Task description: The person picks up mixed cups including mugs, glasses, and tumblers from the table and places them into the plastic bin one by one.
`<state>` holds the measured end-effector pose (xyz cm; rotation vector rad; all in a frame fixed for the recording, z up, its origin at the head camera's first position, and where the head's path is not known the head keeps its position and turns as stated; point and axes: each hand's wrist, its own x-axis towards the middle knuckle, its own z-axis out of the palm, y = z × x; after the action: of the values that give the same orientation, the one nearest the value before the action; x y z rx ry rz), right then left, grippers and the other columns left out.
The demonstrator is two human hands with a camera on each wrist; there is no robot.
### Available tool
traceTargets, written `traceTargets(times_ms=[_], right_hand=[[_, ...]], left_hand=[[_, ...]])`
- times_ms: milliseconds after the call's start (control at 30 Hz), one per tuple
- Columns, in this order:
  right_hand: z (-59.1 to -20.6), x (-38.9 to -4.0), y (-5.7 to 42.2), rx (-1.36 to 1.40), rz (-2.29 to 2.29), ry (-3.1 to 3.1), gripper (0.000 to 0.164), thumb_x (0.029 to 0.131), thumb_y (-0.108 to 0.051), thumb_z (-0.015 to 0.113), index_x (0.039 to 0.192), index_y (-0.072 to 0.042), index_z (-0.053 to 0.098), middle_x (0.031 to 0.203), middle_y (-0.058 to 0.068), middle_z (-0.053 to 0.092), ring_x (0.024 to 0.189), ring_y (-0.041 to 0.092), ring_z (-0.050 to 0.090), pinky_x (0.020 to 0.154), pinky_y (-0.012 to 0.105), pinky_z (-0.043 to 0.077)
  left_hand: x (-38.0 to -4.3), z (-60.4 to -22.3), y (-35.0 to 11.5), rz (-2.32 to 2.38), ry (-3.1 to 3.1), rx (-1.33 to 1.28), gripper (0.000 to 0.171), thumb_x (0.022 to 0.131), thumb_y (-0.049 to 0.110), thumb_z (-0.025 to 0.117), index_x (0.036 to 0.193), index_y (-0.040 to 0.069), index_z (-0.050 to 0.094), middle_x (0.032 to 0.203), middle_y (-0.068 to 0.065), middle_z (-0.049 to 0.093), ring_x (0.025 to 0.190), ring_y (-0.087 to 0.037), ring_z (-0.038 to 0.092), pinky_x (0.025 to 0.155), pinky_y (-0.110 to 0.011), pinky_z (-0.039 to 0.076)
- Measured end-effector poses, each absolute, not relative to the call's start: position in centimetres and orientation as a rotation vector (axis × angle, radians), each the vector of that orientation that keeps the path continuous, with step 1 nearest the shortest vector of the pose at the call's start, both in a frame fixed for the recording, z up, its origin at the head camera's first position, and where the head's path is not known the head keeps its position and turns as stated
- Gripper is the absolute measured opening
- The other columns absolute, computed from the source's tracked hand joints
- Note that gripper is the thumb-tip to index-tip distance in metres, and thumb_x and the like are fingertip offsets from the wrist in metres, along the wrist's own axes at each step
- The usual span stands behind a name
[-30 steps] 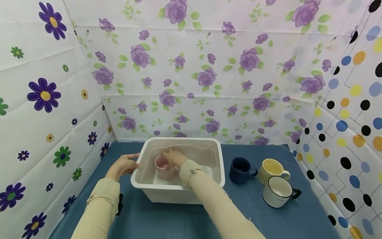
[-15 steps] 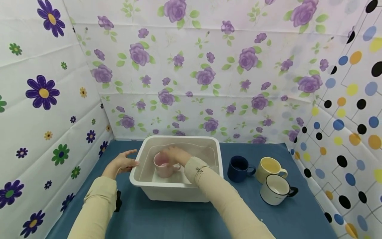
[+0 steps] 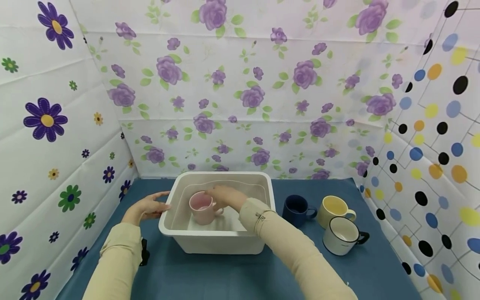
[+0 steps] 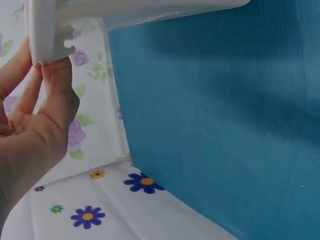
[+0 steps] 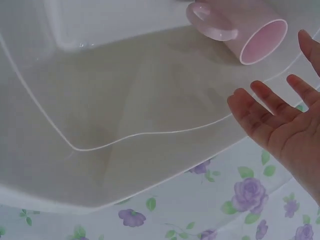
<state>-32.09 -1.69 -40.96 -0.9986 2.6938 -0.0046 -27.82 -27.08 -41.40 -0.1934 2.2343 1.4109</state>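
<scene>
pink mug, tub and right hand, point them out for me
Pink mug [image 3: 203, 216]: head view, on its outer wall, below the rim.
Tub [image 3: 219, 244]: head view, on its outer front wall.
Right hand [image 5: 297, 133]: right wrist view, on the palm, near the base of the fingers.

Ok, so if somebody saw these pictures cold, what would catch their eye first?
Probably the pale tub in the middle of the blue cloth, with a pink mug standing inside. Then the hands: the left hand grips the tub's left rim, while the right hand is open beside the mug. After that, the navy mug, yellow mug and black-rimmed white mug, grouped right of the tub.
</scene>
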Motion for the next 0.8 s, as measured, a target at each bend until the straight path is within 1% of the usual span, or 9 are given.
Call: traceTargets(times_ms=[167,267,333,400,533,667,800], right_hand=[[-40.6,-31.8,-1.1,-1.032,0.002,2.684,0.060,0.085,-0.024,0.071,0.139,-0.015,0.046,0.133,0.008,0.055,0.123,0.024,0.051,0.106,0.035,0.041],[-40.5,-31.5,-0.7,-1.033,0.025,2.680,0.060,0.086,-0.026,0.070,0.139,-0.016,0.046,0.133,0.008,0.054,0.123,0.023,0.051,0.106,0.035,0.042],[-40.3,-31.3,-0.5,-1.032,0.027,2.679,0.060,0.086,-0.026,0.070,0.140,-0.017,0.046,0.134,0.008,0.054,0.123,0.023,0.051,0.106,0.035,0.042],[-40.1,-31.0,-0.3,-1.025,0.021,2.676,0.060,0.085,-0.027,0.070,0.140,-0.019,0.046,0.135,0.008,0.053,0.123,0.023,0.051,0.105,0.036,0.043],[-39.5,-30.4,-0.1,-1.053,0.011,2.673,0.060,0.085,-0.026,0.071,0.140,-0.021,0.046,0.133,0.007,0.054,0.120,0.022,0.054,0.103,0.035,0.045],[-38.9,-29.9,0.1,-1.106,0.037,2.668,0.059,0.085,-0.027,0.070,0.140,-0.021,0.046,0.128,0.005,0.057,0.116,0.020,0.056,0.100,0.033,0.046],[-38.5,-29.6,0.5,-1.164,0.031,2.660,0.059,0.085,-0.027,0.070,0.139,-0.019,0.047,0.125,0.005,0.059,0.114,0.019,0.057,0.098,0.031,0.047]], left_hand=[[-27.6,-41.6,-27.5,1.401,2.226,-0.182,0.077,0.093,0.010,0.058,0.151,0.001,0.007,0.123,-0.025,0.054,0.093,-0.014,0.063,0.092,-0.042,0.052],[-27.5,-41.7,-27.3,1.419,2.211,-0.185,0.077,0.094,0.010,0.058,0.151,0.001,0.007,0.129,-0.030,0.048,0.094,-0.014,0.063,0.094,-0.044,0.051],[-27.5,-41.7,-27.1,1.436,2.203,-0.185,0.077,0.093,0.010,0.058,0.151,0.001,0.007,0.134,-0.031,0.045,0.096,-0.015,0.063,0.096,-0.044,0.050],[-27.5,-41.7,-26.9,1.451,2.194,-0.190,0.077,0.093,0.009,0.058,0.151,0.001,0.007,0.133,-0.030,0.046,0.095,-0.014,0.063,0.095,-0.044,0.050],[-27.5,-41.7,-26.8,1.459,2.195,-0.205,0.078,0.092,0.008,0.059,0.151,0.001,0.008,0.125,-0.025,0.054,0.092,-0.013,0.064,0.092,-0.042,0.052],[-27.6,-41.7,-26.9,1.474,2.183,-0.207,0.078,0.092,0.008,0.060,0.151,0.001,0.009,0.122,-0.021,0.058,0.092,-0.013,0.065,0.092,-0.042,0.052],[-27.8,-41.5,-27.0,1.485,2.178,-0.221,0.078,0.092,0.008,0.060,0.151,0.002,0.009,0.121,-0.020,0.058,0.092,-0.013,0.065,0.092,-0.041,0.052]])
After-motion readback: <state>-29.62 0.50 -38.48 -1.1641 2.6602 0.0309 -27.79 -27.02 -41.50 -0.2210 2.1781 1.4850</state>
